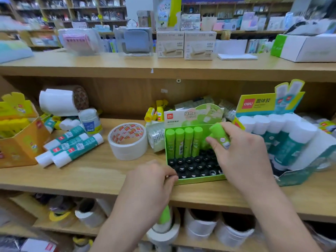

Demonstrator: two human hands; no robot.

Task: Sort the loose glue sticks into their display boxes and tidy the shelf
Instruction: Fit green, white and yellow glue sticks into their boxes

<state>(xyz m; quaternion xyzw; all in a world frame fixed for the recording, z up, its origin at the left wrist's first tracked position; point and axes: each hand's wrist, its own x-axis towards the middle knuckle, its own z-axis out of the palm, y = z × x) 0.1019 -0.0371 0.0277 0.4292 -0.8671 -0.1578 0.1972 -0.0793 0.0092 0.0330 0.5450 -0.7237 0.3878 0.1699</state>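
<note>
Pinching a green glue stick [219, 135] between thumb and fingers, the right hand [241, 151] holds it tilted over the back row of the green display box [200, 179], just right of four green sticks [183, 140] standing upright there (black sockets fill the rest of the tray). The left hand [151, 182] sits at the box's front-left corner with its fingers curled; whether it grips the rim I cannot tell. Loose white-and-teal glue sticks [72, 148] lie on the shelf [91, 175] left of a tape roll [128, 140], beside an orange box [21, 146]. A teal display box [294, 176] stands just right of the green one.
</note>
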